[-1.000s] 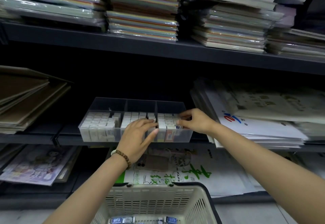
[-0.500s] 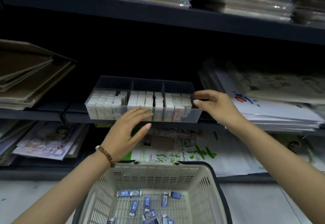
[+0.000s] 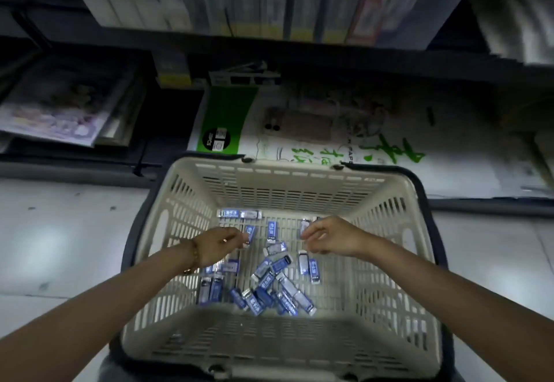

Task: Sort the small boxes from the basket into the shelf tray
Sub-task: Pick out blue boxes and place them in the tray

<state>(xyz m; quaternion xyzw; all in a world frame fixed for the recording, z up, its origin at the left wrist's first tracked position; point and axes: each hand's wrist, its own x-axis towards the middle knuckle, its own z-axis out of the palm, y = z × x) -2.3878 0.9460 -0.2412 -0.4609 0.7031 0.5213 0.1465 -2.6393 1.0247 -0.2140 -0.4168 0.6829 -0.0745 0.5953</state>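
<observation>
Small boxes [image 3: 269, 285]: blue-and-white, loose in a heap on the bottom of the cream basket [image 3: 287, 183], with a few singles nearer its far wall. Print on them is too blurred to read.

Readable text: "30PCS" on a black round label [image 3: 216, 141] on the green-edged pad [image 3: 224, 111] behind the basket. The white paper pack [image 3: 449, 171] beside it has big green brush characters plus small text "PAPE", the rest cut off by the basket rim.

My left hand [image 3: 220, 245], beaded bracelet [image 3: 193, 257] on the wrist, is inside the basket, fingers curled down, tips at the left-side box [image 3: 250, 231]. My right hand [image 3: 334, 239] is likewise curled, tips at the right-side box [image 3: 304, 227]. Can't tell if either hand actually has hold of its box, too much blur.

Diff vs 0.5 s ago: both hands were up at the shelf tray, left flat and open at its front, right at its right end. Now both are down in the basket and the tray is out of view.
</observation>
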